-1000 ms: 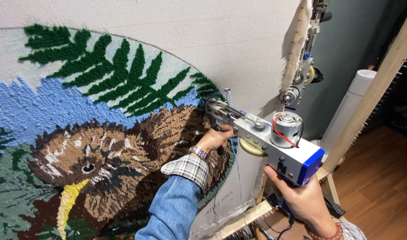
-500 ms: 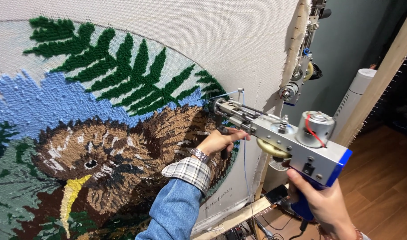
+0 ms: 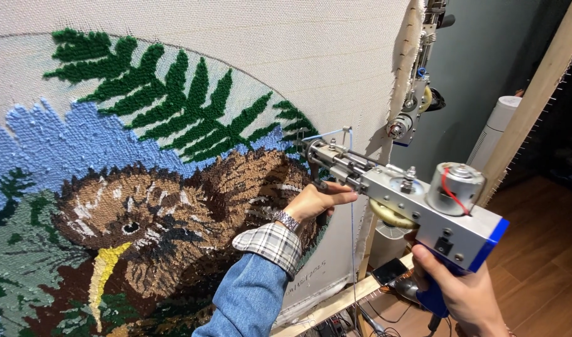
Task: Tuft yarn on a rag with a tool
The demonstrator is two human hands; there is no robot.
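A tufting gun with a silver body, blue rear and a round motor points at a stretched cloth. My right hand is shut on its blue handle at the lower right. My left hand grips the gun's front grip under the barrel, near the needle tip. A pale blue yarn runs to the needle. The cloth carries a tufted rug picture: a brown bird with a yellow beak, green fern leaves and a blue patch. The needle tip sits at the picture's right edge.
A wooden frame rail runs under the cloth. A second tufting gun hangs at the cloth's right edge. A white tall cylinder stands on the wooden floor behind. Cables and a small dark device lie below the gun.
The gun and both hands have shifted slightly down and right along the picture's edge, and the view has moved closer to the cloth.
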